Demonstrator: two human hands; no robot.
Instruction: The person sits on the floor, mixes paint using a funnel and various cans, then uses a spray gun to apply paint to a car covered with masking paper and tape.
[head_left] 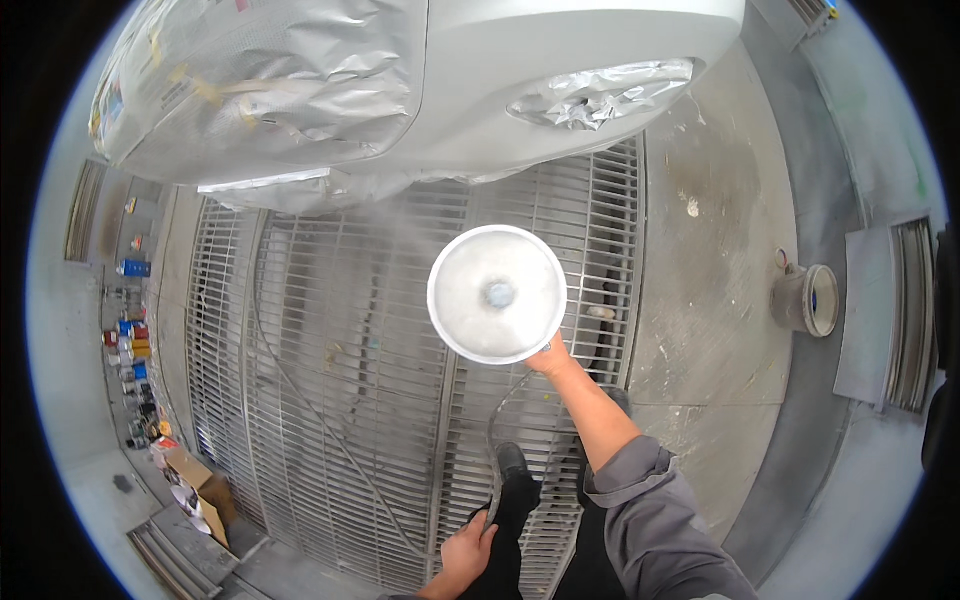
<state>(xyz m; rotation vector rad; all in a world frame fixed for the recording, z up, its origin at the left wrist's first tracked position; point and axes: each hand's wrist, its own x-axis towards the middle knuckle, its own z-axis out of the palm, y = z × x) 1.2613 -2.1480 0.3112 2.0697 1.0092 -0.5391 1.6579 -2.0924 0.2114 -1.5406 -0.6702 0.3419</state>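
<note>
Left hand (466,555) grips a slim, bending hose (491,437); right hand (547,358), partly hidden, seems closed around a smooth, round-cupped tool (497,294); below them, ribbed metal grating (300,325).

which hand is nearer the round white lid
Right. The right hand is under the near edge of the lid, partly hidden; the left hand is farther back, holding the hose.

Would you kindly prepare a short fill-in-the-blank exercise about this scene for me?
The right hand sits ____ in the picture than the left hand, which holds a hose.
From above, the spray gun cup looks shaped like a ____.
The rolled sleeve is ____ in colour.
The vehicle body meets the picture's ____ edge.

Missing words: higher; circle; grey; top.
</note>
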